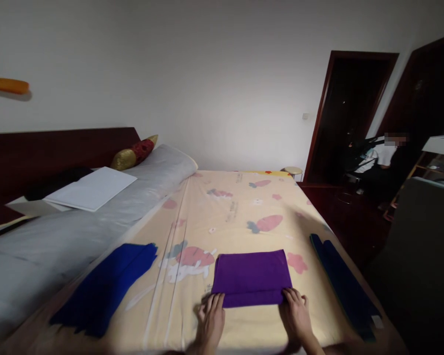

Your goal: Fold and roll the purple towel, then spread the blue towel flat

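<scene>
A purple cloth, folded into a flat rectangle, lies on the patterned bedsheet. Along its near side runs a narrow folded strip. My left hand has its fingers closed on the near left corner. At the near right corner, my right hand grips the cloth in the same way, fingers bent and thumb partly hidden. To the left lies a loosely folded blue cloth. A dark blue cloth, folded long and narrow with a small white tag, rests along the bed's right edge.
Grey bedding is bunched against the dark headboard, with a white board and a red-and-gold pillow on it. A round stool stands beyond the bed. Someone sits near the doors at right.
</scene>
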Action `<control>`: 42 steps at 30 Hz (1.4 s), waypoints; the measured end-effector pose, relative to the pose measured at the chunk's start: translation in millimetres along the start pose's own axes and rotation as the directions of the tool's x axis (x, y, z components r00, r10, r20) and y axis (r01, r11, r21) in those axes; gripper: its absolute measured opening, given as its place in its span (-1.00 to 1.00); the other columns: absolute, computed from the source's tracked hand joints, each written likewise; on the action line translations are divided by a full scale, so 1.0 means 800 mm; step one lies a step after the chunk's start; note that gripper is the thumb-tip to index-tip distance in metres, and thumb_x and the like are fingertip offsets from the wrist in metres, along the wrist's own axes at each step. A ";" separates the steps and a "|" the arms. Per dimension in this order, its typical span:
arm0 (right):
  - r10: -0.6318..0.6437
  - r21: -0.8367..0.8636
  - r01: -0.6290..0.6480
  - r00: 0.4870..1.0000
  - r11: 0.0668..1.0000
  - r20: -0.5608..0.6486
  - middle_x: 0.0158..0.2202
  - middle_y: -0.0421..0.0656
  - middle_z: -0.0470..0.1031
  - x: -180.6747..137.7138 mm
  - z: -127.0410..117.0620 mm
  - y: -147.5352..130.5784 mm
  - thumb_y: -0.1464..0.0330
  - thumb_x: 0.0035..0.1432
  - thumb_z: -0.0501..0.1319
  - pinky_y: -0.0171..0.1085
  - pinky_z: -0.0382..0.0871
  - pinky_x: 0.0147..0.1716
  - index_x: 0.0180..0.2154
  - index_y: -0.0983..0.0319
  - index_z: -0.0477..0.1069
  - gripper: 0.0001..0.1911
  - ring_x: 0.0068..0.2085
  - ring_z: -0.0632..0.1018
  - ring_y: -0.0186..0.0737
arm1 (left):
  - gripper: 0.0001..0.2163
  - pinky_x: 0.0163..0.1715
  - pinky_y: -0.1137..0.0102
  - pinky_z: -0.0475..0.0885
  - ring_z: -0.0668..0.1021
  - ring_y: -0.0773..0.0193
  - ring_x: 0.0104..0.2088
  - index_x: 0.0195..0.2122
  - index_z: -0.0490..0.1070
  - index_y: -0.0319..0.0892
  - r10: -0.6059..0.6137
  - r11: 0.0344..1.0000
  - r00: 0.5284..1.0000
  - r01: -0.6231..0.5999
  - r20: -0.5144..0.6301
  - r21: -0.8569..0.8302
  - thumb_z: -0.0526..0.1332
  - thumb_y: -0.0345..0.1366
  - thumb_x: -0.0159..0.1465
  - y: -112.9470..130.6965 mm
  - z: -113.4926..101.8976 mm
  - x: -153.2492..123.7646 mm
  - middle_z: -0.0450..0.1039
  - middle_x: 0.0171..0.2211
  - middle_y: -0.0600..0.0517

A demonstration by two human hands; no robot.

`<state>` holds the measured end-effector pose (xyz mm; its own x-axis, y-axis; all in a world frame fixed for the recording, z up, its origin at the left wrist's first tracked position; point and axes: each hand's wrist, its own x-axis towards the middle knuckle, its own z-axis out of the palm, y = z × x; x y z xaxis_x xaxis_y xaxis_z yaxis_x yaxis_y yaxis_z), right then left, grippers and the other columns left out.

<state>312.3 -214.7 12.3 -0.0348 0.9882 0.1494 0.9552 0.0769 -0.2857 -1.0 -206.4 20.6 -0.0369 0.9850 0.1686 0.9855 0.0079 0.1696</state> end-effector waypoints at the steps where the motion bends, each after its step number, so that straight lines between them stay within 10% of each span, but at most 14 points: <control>1: -0.002 0.003 0.002 1.000 1.000 0.013 0.04 -0.12 0.47 0.007 -0.010 -0.003 0.40 0.16 -0.01 -0.04 0.11 0.08 0.00 0.11 0.39 -0.60 0.09 0.39 -0.08 | -0.54 0.16 0.14 0.06 0.37 0.18 0.15 0.06 0.40 -0.02 0.012 1.000 0.999 -0.011 0.031 -0.015 -0.03 -0.49 0.19 -0.002 -0.008 0.007 0.46 0.09 0.01; 7: 0.042 -0.014 -0.041 0.997 0.999 0.058 -0.23 -0.02 0.52 0.021 -0.027 -0.002 0.38 0.17 -0.03 0.04 0.17 -0.01 -0.39 0.20 0.49 -0.69 -0.10 0.47 0.00 | -0.60 0.12 0.05 0.09 0.49 0.12 0.00 -0.21 0.55 -0.12 -0.039 0.999 0.990 0.040 0.133 -0.006 -0.03 -0.55 0.11 -0.012 -0.029 0.022 0.60 -0.15 -0.08; 12: 0.094 -0.044 -0.092 0.995 0.995 0.046 0.11 0.14 0.37 0.020 -0.006 -0.046 0.47 0.09 -0.03 0.15 0.05 0.11 0.05 0.30 0.38 -0.51 0.14 0.34 0.15 | -0.51 0.19 0.02 0.04 0.29 0.07 0.22 0.10 0.36 -0.17 -0.030 1.000 0.992 0.029 0.122 0.011 -0.06 -0.50 0.17 0.042 -0.011 0.008 0.35 0.18 -0.15; 17: -0.255 0.164 0.231 0.956 0.959 0.147 0.34 -0.25 0.03 0.010 0.014 -0.098 0.32 0.16 0.02 -0.02 0.00 0.23 0.27 -0.03 0.01 -0.36 0.31 0.11 -0.13 | -0.47 0.25 0.23 0.08 0.24 0.29 0.26 0.23 0.19 -0.05 0.253 0.962 0.956 -0.234 0.146 -0.138 -0.09 -0.47 0.22 0.086 0.014 -0.002 0.23 0.27 0.06; 25: -0.106 0.112 0.099 0.993 0.989 0.060 0.34 -0.19 0.02 -0.024 0.009 0.020 0.16 0.30 -0.13 0.04 0.00 0.24 0.30 0.03 -0.08 -0.44 0.33 0.07 -0.11 | -0.59 0.20 0.10 0.10 0.23 0.19 0.28 0.20 0.21 0.10 0.032 0.998 0.998 -0.029 -0.050 0.049 -0.06 -0.20 0.32 -0.048 0.016 -0.019 0.23 0.26 0.08; 29: -0.069 0.054 0.066 0.997 0.996 0.041 0.34 -0.15 -0.01 -0.023 0.009 0.014 0.23 0.27 -0.10 0.08 0.01 0.23 0.28 0.08 0.01 -0.44 0.34 0.04 -0.08 | -0.55 0.25 -0.05 -0.07 0.06 0.14 0.34 0.24 0.12 0.07 -0.100 0.991 0.982 0.113 -0.163 0.073 -0.11 -0.32 0.32 -0.026 0.008 -0.016 0.09 0.32 0.03; 36: -0.317 0.193 0.286 0.936 0.939 0.152 0.36 -0.15 -0.08 -0.006 0.025 -0.101 0.34 0.16 -0.01 0.08 -0.02 0.25 0.32 0.06 -0.14 -0.30 0.34 0.03 -0.09 | -0.50 0.22 0.25 0.20 0.25 0.31 0.27 0.29 -0.02 0.00 0.402 0.896 0.915 -0.398 -0.020 -0.196 -0.15 -0.39 0.32 0.103 0.032 -0.020 0.14 0.30 0.09; 42: -0.211 0.127 0.202 0.975 0.971 0.066 0.32 -0.20 0.07 -0.019 0.021 -0.031 0.33 0.23 -0.07 -0.02 0.01 0.23 0.30 0.02 -0.05 -0.40 0.32 0.12 -0.14 | -0.50 0.24 0.30 0.12 0.17 0.36 0.30 0.32 -0.18 0.11 0.404 0.911 0.915 -0.403 -0.011 -0.089 -0.15 -0.30 0.36 0.032 0.026 -0.028 0.05 0.33 0.20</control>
<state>284.4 -229.3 1.3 -0.2552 0.9562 0.1436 0.8835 0.2909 -0.3671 28.4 -225.1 1.2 0.3628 0.9023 0.2330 0.8977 -0.4055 0.1724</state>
